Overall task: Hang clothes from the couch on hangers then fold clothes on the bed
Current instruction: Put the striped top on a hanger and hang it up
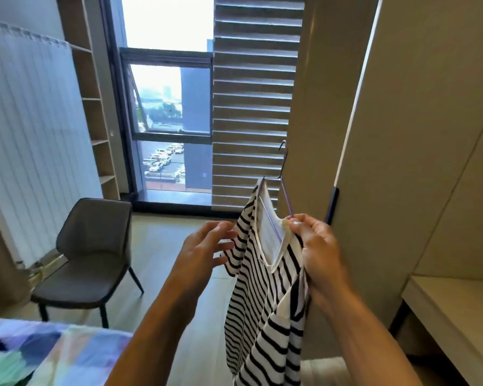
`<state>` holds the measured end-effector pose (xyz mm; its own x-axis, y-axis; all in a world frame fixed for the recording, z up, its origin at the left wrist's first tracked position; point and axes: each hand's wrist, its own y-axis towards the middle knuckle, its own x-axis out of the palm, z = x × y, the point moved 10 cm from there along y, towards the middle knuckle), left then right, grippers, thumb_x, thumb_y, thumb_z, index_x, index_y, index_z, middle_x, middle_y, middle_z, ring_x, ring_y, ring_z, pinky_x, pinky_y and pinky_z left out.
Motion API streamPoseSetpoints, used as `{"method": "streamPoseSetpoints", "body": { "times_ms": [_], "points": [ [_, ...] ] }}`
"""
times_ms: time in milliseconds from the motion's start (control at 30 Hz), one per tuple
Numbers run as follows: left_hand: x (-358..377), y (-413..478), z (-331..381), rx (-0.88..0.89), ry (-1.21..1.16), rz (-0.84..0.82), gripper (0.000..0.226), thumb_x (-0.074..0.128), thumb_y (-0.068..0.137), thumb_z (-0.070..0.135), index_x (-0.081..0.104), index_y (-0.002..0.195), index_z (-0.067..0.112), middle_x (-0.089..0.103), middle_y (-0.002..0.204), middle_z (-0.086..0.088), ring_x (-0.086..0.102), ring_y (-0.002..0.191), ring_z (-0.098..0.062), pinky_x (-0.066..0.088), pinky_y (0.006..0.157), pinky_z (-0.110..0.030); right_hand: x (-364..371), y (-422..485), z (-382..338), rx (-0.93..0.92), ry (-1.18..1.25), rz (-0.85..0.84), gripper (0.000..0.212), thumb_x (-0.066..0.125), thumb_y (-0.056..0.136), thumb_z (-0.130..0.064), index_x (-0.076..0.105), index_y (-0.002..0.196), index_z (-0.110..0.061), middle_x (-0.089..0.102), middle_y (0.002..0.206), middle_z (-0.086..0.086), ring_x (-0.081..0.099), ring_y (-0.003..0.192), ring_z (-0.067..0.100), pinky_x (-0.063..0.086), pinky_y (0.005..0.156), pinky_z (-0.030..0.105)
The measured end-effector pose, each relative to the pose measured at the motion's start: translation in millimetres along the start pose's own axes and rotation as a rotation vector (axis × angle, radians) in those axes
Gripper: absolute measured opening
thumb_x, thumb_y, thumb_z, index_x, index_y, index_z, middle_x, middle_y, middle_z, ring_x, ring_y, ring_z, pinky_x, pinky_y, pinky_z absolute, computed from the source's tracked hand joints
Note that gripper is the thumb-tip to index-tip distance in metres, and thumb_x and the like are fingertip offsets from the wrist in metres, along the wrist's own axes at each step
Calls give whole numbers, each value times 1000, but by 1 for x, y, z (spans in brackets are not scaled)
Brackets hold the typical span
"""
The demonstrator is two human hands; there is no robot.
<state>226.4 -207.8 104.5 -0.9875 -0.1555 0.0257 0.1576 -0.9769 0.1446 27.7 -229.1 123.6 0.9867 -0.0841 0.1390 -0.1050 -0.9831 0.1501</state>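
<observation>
While the right hand pinches the striped shirt against the wire hanger, the open left hand touches its left shoulder, which probably needs seating next.

Both forearms raised, left hand open-fingered, right hand curled in a pinch

Left hand, right hand and forearms: all bare (wrists too).
</observation>
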Motion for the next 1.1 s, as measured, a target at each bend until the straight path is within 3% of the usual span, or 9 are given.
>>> {"method": "streamPoseSetpoints", "body": {
  "times_ms": [133,233,400,567,633,733,900,1000,1100],
  "points": [
    [12,100,-20,0,20,-55,27,43,105,37,69,107,28,76,99,13,70,99,-8,52,81,-27,22,96,21,-5,9,32,30,53,103,-13,66,76,-20,63,72,3,56,74,21,48,74,37],
    [18,182,-36,31,38,-82,26,44,105,37,69,109,29,75,102,16,70,99,-3,52,83,-27,41,176,43,-26,10,38,21,54,102,-16,64,83,-18,56,82,10,50,78,23,44,75,39],
    [39,326,-62,25,56,-106,26,47,103,39,69,109,28,76,102,12,70,101,-6,53,87,-31,49,310,75,-48,23,114,31,54,101,-12,62,73,-21,52,82,7,45,78,21,39,67,34],
    [78,456,-71,50,47,-194,24,48,103,37,70,105,28,76,101,13,70,96,-3,53,88,-32,49,438,82,-56,51,187,37,53,102,-11,68,70,-23,56,81,9,49,82,22,42,72,35],
    [94,505,-76,38,21,-225,24,48,104,36,71,105,27,76,101,12,70,98,-5,52,88,-32,48,481,80,-56,53,213,42,51,103,-11,68,68,-26,57,83,16,45,88,21,41,69,42],
    [129,580,-91,14,-19,-302,24,49,102,35,72,101,26,76,101,8,70,100,-11,51,86,-32,32,542,83,-76,10,311,29,49,104,-10,57,78,-20,54,94,37,45,89,18,46,60,47],
    [196,692,-123,12,-60,-463,26,49,102,32,71,105,18,74,105,-3,68,104,-17,53,89,-32,-2,639,98,-153,-94,470,18,54,101,-15,63,85,-16,64,81,2,58,70,5,45,55,9],
    [241,755,-140,16,-60,-595,27,49,103,34,71,106,19,74,108,0,67,108,-20,51,98,-42,-20,689,104,-172,-82,574,23,53,101,-12,62,80,-17,63,78,-1,56,58,-5,44,53,6],
    [287,812,-148,-9,-63,-721,27,49,103,33,72,105,19,74,108,-2,67,108,-24,50,98,-42,-40,733,100,-204,-84,715,27,55,99,-7,60,74,-17,60,70,-3,55,56,-3,42,55,4]
  ]
}}
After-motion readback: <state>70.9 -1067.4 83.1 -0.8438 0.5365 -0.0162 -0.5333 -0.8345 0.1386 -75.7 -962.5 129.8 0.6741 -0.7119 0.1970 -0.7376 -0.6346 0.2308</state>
